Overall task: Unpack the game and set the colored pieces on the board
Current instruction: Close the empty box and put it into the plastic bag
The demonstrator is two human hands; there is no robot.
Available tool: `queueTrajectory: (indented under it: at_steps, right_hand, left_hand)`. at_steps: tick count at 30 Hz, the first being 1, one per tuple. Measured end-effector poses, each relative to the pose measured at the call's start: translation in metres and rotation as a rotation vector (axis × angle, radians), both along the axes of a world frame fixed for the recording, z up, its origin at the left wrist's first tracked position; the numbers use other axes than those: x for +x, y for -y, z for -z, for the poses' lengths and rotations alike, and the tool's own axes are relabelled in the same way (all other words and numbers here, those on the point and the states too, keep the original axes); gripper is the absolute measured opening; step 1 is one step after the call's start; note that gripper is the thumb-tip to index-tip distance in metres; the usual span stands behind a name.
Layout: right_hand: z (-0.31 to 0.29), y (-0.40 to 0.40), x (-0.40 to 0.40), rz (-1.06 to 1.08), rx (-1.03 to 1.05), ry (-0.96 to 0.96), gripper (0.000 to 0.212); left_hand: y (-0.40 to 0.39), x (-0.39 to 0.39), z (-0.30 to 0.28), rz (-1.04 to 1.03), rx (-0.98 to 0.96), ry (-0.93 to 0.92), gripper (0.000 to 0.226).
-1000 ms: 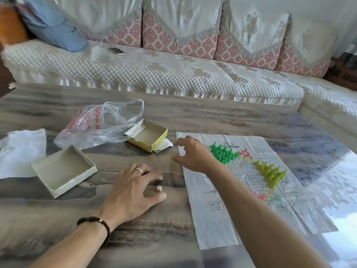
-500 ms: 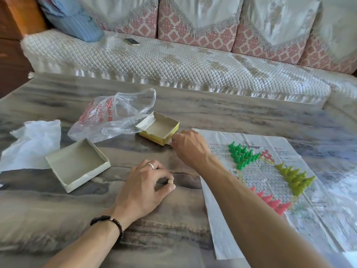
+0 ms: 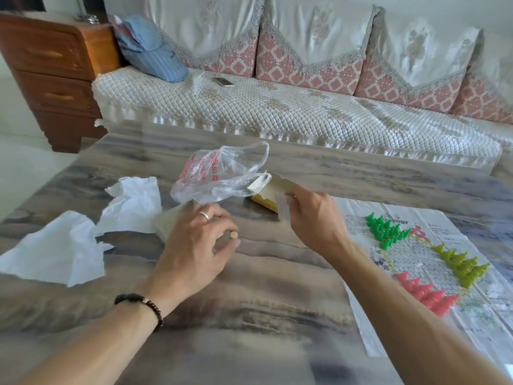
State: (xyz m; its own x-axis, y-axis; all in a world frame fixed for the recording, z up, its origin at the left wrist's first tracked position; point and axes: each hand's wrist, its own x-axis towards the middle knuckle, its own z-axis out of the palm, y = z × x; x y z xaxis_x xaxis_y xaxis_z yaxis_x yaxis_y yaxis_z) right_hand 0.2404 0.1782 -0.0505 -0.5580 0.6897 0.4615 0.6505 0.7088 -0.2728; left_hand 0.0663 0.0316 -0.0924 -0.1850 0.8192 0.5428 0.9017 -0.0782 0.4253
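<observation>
On the printed paper board (image 3: 416, 254), green, yellow-green and red cone sets are placed; small paper slip (image 3: 283, 208) is pinched by right hand (image 3: 313, 218), pale peg (image 3: 234, 234) by left hand (image 3: 194, 245).

A home living room: quilted sofa (image 3: 277, 112), wooden drawer cabinet (image 3: 52, 70), marble-patterned coffee table (image 3: 249, 273)

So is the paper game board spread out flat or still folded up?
Spread out. The paper game board lies flat on the table, with green pieces and red pieces standing on it.
</observation>
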Motion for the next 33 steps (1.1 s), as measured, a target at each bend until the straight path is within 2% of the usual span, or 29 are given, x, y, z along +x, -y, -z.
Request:
queueTrajectory:
  at_steps: [4,7,14,15,17,20,22,24,27,33]
  right_hand:
    - [-0.017,0.023,-0.052,-0.098,-0.169,-0.207,0.021]
    - [-0.023,0.037,-0.094,-0.17,-0.285,-0.237,0.023]
    - [0.003,0.034,-0.141,-0.219,-0.489,0.157,0.029]
    - [0.007,0.032,-0.14,-0.206,-0.476,0.159,0.028]
    - [0.012,0.025,-0.132,-0.126,-0.365,0.034,0.024]
    - [0.018,0.002,-0.108,0.098,-0.219,-0.135,0.016]
    - [0.025,-0.015,-0.087,0.271,-0.183,-0.054,0.016]
    - [0.033,-0.024,-0.067,0.347,-0.201,0.133,0.025]
    - [0.042,-0.028,-0.05,0.294,-0.191,0.285,0.011]
    - [0.024,-0.012,-0.015,0.155,-0.275,0.262,0.013]
  left_hand:
    - [0.03,-0.052,0.005,-0.257,-0.071,0.098,0.012]
    - [0.04,-0.07,0.012,-0.275,-0.138,0.172,0.015]
    - [0.032,-0.073,0.019,-0.174,-0.167,0.296,0.015]
    - [0.029,-0.073,0.02,-0.164,-0.165,0.325,0.013]
    - [0.024,-0.072,0.022,-0.156,-0.166,0.362,0.013]
    - [0.017,-0.069,0.022,-0.157,-0.171,0.395,0.016]
    - [0.013,-0.067,0.022,-0.155,-0.177,0.409,0.015]
    - [0.008,-0.065,0.021,-0.154,-0.192,0.408,0.015]
    - [0.001,-0.063,0.017,-0.118,-0.262,0.389,0.014]
    - [0.004,-0.053,0.009,0.03,-0.392,0.306,0.013]
